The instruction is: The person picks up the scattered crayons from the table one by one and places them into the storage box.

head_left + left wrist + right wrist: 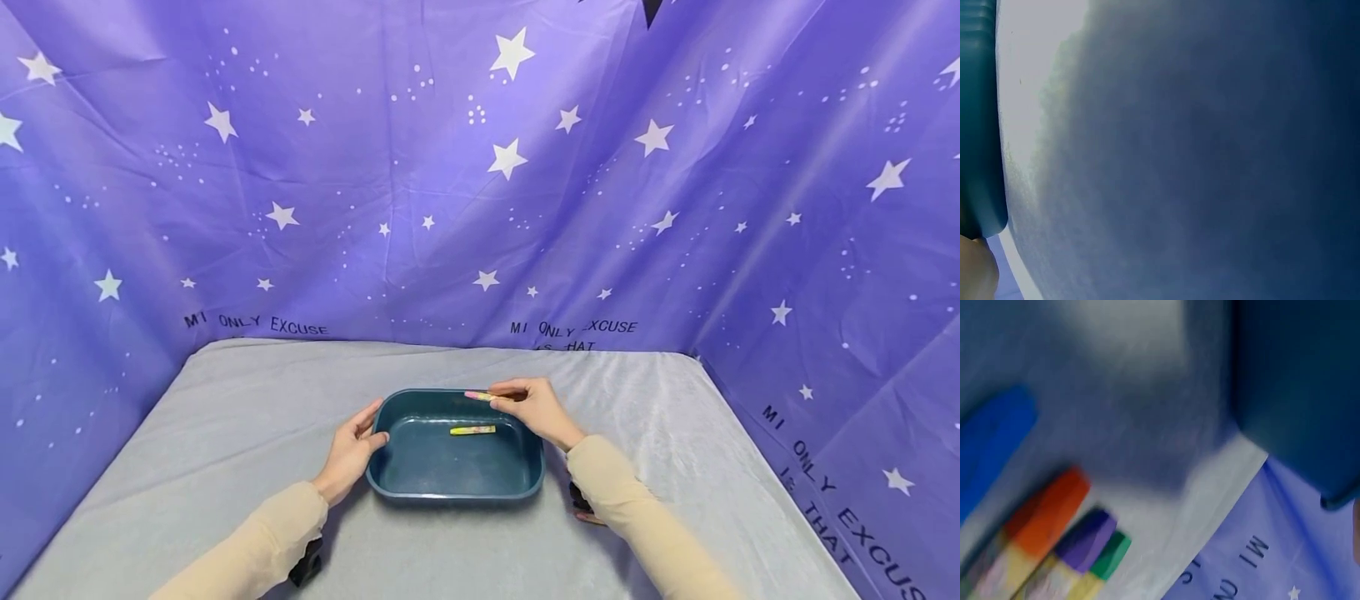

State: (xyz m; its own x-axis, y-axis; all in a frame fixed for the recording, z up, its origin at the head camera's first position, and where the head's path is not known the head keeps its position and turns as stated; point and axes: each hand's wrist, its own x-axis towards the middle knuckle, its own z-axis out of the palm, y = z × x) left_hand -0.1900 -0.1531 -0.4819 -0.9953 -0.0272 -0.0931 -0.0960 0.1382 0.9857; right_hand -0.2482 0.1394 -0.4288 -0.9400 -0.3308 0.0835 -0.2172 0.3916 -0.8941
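Note:
A dark teal plastic basin (pixel 456 497) sits on the cloth-covered table. My left hand (pixel 351 450) grips its left rim, thumb over the inner side and fingers outside. My right hand (pixel 536 408) pinches a short marker with a pink end (pixel 478 396) over the basin's far right rim. Inside the basin a yellow-green marker (pixel 472 430) lies on the floor. In the right wrist view, several capped markers lie on the table: blue (pixel 994 447), orange (pixel 1047 515), purple (pixel 1088 540) and green (pixel 1110 555). The left wrist view shows only the basin's side (pixel 979 125) and a fingertip.
A grey cloth (pixel 247 417) covers the table. Purple curtains (pixel 420 183) with white stars and lettering stand behind it and at both sides. The right forearm (pixel 637 508) hides most of the loose markers from the head view; one end (pixel 590 518) shows beneath it.

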